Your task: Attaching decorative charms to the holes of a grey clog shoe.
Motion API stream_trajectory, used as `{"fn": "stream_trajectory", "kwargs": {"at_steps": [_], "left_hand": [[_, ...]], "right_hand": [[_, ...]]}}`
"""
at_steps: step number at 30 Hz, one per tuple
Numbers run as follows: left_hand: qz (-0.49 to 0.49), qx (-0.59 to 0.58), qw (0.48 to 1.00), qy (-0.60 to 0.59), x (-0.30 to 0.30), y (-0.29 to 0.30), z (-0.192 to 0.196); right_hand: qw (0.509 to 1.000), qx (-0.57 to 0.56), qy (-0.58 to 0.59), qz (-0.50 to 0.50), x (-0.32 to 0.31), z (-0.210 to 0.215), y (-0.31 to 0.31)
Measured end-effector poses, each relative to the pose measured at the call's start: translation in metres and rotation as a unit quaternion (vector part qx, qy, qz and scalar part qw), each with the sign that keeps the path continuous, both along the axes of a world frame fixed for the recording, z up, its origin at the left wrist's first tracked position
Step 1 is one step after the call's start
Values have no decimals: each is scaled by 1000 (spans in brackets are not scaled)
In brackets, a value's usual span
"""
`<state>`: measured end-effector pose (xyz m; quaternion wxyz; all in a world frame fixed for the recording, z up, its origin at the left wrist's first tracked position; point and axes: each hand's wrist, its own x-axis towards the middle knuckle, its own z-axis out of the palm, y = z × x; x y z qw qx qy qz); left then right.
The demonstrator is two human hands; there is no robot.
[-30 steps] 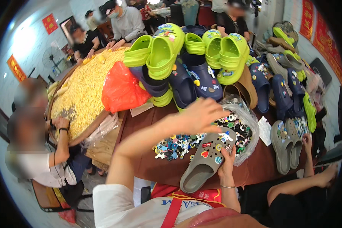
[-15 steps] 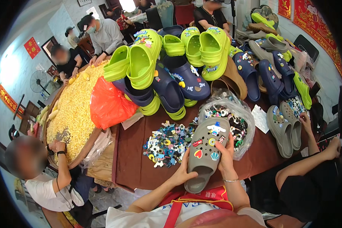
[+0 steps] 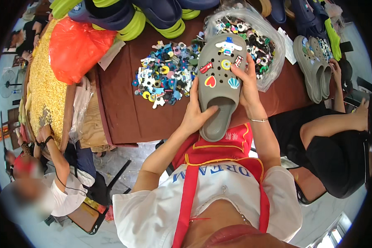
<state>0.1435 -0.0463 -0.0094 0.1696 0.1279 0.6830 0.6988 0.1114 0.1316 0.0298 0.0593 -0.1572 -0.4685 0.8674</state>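
Note:
I hold a grey clog (image 3: 220, 82) over the near edge of the brown table (image 3: 124, 111). Several coloured charms are fixed on its top, among them a white cartoon figure and a red heart. My left hand (image 3: 195, 112) grips the heel end, with the thumb inside the shoe opening. My right hand (image 3: 247, 80) clasps the right side, fingers resting on the charmed top. A loose heap of small coloured charms (image 3: 163, 74) lies on the table just left of the clog.
A clear plastic bag of charms (image 3: 260, 37) sits behind the clog. A red bag (image 3: 76, 47), stacked green and navy clogs (image 3: 136, 16) and a tray of yellow pieces (image 3: 45, 87) lie left. Another person's hand (image 3: 334, 68) touches two grey clogs (image 3: 314, 66) at right.
My left hand came back from reaching over the charm heap and took the clog's heel. The clog was lifted toward me, and the view dropped lower over the table.

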Motion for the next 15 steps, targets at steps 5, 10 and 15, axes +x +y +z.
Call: {"fn": "stream_trajectory", "kwargs": {"at_steps": [5, 10, 15], "left_hand": [[2, 29, 999, -24, 4, -3, -4], [-3, 3, 999, -53, 8, -4, -5], [-3, -33, 999, 5, 14, 4, -6]], "right_hand": [[997, 37, -25, 56, 4, -13, 8], [996, -21, -25, 87, 4, -25, 17], [996, -4, -67, 50, 1, -17, 14]]}}
